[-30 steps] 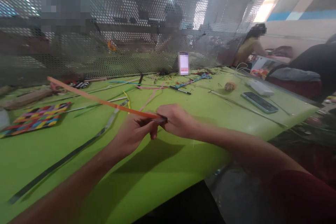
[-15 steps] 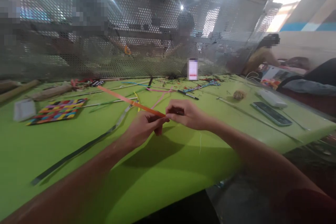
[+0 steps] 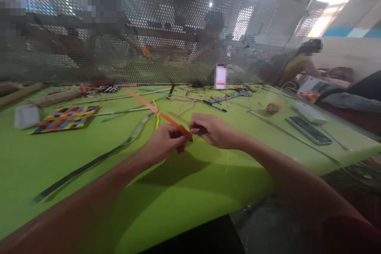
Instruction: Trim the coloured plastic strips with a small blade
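My left hand (image 3: pixel 165 143) pinches a flat orange strip (image 3: pixel 170 121) near its lower end, between thumb and fingers. From there the strip slants up and away to the left, above the green table. Close by on the right is my right hand (image 3: pixel 214 131), fingers curled in beside the strip's near end; what they hold, if anything, is hidden. Behind the orange strip lie a yellow strip (image 3: pixel 157 121) and pink strips (image 3: pixel 186 107). A long dark grey strip (image 3: pixel 89 165) runs along the table left of my left forearm.
A woven multicoloured square (image 3: pixel 67 119) and a white block (image 3: pixel 26 116) lie left. Scraps and a black pen (image 3: pixel 214 106) lie toward the perforated screen (image 3: pixel 175 59), where a lit phone (image 3: pixel 220 76) stands. Another phone (image 3: pixel 308 130) lies right. A person (image 3: pixel 300 63) sits far right.
My right fingers have drawn slightly off the orange strip's near end, which my left hand keeps. The strip's far end has swung right and up, so it slants more steeply.
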{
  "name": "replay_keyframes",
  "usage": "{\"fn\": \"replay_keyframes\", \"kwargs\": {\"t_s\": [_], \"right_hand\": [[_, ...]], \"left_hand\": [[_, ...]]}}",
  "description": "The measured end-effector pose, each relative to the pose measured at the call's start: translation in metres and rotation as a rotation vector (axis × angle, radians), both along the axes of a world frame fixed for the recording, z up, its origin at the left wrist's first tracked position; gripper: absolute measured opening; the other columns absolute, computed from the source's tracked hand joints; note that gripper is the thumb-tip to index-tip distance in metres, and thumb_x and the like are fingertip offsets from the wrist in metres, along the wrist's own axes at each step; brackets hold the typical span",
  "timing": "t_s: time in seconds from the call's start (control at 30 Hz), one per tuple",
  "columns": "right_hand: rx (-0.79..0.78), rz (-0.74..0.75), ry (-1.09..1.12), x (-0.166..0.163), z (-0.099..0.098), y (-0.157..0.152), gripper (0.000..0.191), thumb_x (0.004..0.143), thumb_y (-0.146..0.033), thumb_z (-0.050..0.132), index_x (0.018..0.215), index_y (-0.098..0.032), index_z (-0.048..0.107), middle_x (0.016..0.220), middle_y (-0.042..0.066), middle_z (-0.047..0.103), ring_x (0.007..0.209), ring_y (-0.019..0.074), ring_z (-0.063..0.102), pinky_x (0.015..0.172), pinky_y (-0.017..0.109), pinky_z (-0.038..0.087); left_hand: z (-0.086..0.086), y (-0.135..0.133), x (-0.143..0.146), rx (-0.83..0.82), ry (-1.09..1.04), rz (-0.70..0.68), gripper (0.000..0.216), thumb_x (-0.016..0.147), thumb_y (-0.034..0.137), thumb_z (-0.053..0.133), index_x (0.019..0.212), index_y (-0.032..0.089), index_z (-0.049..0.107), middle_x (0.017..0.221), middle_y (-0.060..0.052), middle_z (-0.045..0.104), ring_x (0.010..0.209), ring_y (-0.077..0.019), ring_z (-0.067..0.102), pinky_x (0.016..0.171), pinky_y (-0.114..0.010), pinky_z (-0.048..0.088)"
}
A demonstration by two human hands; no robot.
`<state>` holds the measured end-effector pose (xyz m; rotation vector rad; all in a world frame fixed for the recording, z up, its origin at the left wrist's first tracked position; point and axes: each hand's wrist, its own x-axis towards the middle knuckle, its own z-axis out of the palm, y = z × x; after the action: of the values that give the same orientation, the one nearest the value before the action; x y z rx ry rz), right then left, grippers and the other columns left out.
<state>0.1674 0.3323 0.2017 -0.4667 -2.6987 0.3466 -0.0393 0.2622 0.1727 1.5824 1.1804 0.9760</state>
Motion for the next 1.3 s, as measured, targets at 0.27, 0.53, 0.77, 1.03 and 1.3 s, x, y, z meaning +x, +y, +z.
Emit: {"fn": "replay_keyframes", "kwargs": {"t_s": [0.27,0.53,0.77,1.03,1.3], "right_hand": [[0.524,-0.068,-0.407,-0.022,0.021,-0.010,0.029,0.112,-0.012,0.037,0.095,-0.013,0.060,0.095,0.007,0.062,0.078,0.0147,0.050,0.071,0.027,0.038],[0.865,-0.185,-0.521,-0.053,0.085,0.024,0.037,0.112,-0.003,0.025,0.114,-0.003,0.063,0.115,0.011,0.060,0.091,0.0133,0.060,0.075,0.026,0.048],[0.715,-0.456,-0.317,-0.072,0.114,0.091,0.024,0.112,-0.003,0.033,0.113,0.001,0.057,0.132,0.011,0.058,0.085,-0.0002,0.053,0.073,0.017,0.035],[0.684,-0.637,-0.294,-0.039,0.147,0.147,0.015,0.109,0.001,0.043,0.120,0.007,0.051,0.142,0.024,0.054,0.095,0.0013,0.056,0.076,0.014,0.035],[0.587,-1.047,-0.290,0.043,0.192,0.185,0.035,0.108,-0.019,0.061,0.137,0.001,0.059,0.139,0.023,0.060,0.119,0.0189,0.066,0.106,0.039,0.053]], "left_hand": [[-0.001,-0.001,-0.002,-0.015,-0.183,-0.012,0.017,0.077,0.030,0.074,0.066,0.017,0.073,0.056,0.001,0.065,0.053,-0.0131,0.058,0.057,-0.027,0.049],[0.003,-0.010,0.000,-0.131,-0.018,-0.224,0.012,0.081,0.026,0.077,0.074,0.016,0.080,0.058,0.000,0.070,0.054,-0.0114,0.058,0.058,-0.024,0.042],[-0.004,-0.023,0.016,-0.237,0.125,-0.498,0.021,0.088,0.032,0.075,0.079,0.013,0.079,0.067,-0.001,0.071,0.058,-0.0109,0.055,0.056,-0.024,0.037],[-0.011,-0.018,0.018,-0.176,0.195,-0.562,0.021,0.088,0.029,0.071,0.077,0.013,0.077,0.068,-0.002,0.071,0.057,-0.0107,0.052,0.058,-0.025,0.037],[-0.010,-0.018,0.016,-0.205,0.178,-0.641,0.012,0.083,0.022,0.071,0.076,0.015,0.078,0.068,-0.001,0.072,0.060,-0.0122,0.059,0.059,-0.023,0.042]]}}
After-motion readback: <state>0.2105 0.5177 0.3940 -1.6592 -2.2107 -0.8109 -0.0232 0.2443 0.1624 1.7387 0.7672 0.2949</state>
